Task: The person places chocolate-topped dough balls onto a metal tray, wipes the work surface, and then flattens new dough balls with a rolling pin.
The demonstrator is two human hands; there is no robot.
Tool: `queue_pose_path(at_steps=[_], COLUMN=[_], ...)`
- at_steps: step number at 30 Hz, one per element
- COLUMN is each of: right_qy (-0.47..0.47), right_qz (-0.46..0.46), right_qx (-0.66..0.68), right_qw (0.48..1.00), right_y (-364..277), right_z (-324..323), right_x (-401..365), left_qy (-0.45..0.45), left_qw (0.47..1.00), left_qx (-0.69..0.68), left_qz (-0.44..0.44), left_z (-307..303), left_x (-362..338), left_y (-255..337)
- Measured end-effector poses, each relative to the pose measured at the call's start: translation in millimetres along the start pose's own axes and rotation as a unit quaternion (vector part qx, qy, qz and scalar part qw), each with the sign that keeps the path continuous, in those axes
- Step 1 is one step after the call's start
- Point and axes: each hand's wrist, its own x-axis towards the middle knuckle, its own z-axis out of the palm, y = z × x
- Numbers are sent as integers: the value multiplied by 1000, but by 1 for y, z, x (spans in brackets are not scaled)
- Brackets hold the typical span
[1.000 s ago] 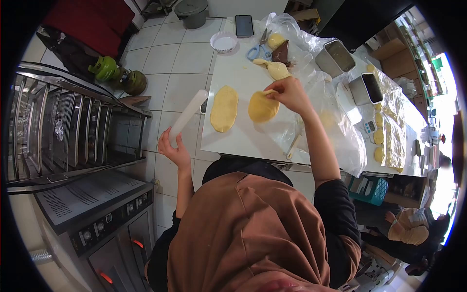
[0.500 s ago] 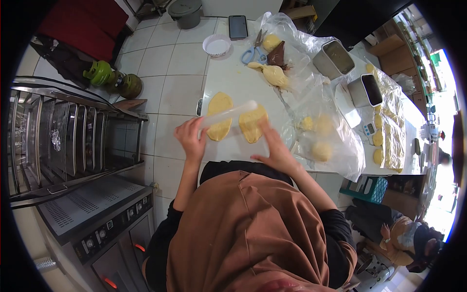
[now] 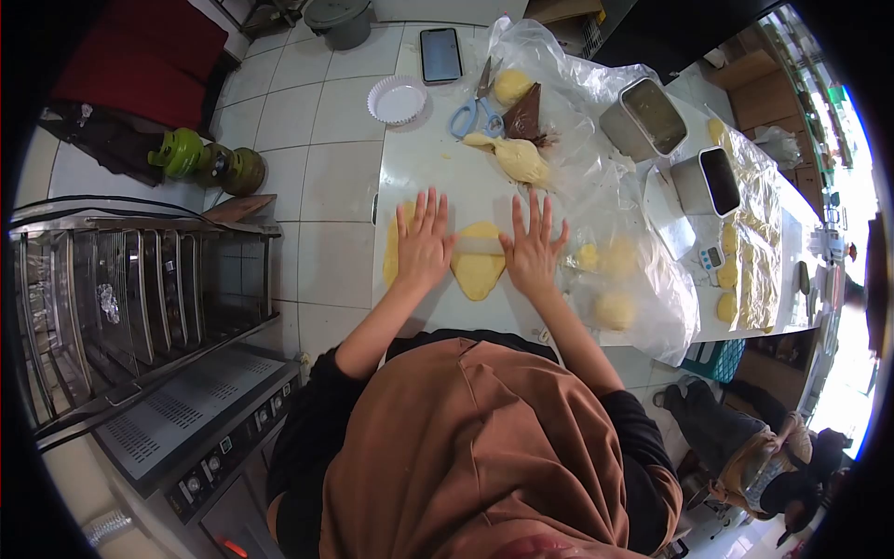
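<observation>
A pale rolling pin (image 3: pixel 479 245) lies across a flattened oval of yellow dough (image 3: pixel 478 277) on the white table. On the pin's left end rests my left hand (image 3: pixel 424 244), palm down with fingers spread, partly covering a second flat dough piece (image 3: pixel 392 247). My right hand (image 3: pixel 535 244) lies flat over the right end, its fingers spread too. Beyond them are a piping bag of cream filling (image 3: pixel 521 161), a brown-filled bag (image 3: pixel 524 115), blue scissors (image 3: pixel 477 116) and a dough ball (image 3: pixel 512 86).
Plastic sheeting (image 3: pixel 643 279) covers several dough balls at right, near two metal tins (image 3: pixel 644 118) and a small timer (image 3: pixel 711 258). A phone (image 3: pixel 440 55) and paper cup (image 3: pixel 397 100) lie at the far edge. A metal rack (image 3: pixel 140 298) stands left; a co-worker (image 3: pixel 759 456) is lower right.
The rolling pin has gone from slanted above the dough to level across the right piece. My left hand has moved right and opened flat; my right hand now lies on the pin's other end.
</observation>
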Motion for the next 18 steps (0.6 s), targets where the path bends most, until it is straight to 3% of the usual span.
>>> queue_pose_path(at_steps=[3, 10, 12, 13, 15, 18], right_qy=[36, 68, 115, 141, 82, 13], right_qz=[14, 2, 35, 50, 16, -72], right_qx=[-4, -37, -26, -21, 65, 136], right_qw=[999, 997, 992, 988, 994, 988], right_y=[9, 18, 12, 8, 18, 17], right_z=[15, 16, -3, -14, -12, -12], right_x=[40, 100, 90, 85, 52, 31], left_qy=[18, 77, 90, 45, -44, 20], left_qw=[998, 996, 996, 996, 981, 983], left_qx=[54, -2, -13, -72, -189, -139], left_qz=[-16, -37, -21, -8, 19, 119], left_z=[1, 13, 13, 4, -14, -12], left_x=[46, 103, 104, 100, 77, 51], left_y=[-7, -21, -27, -28, -28, -21])
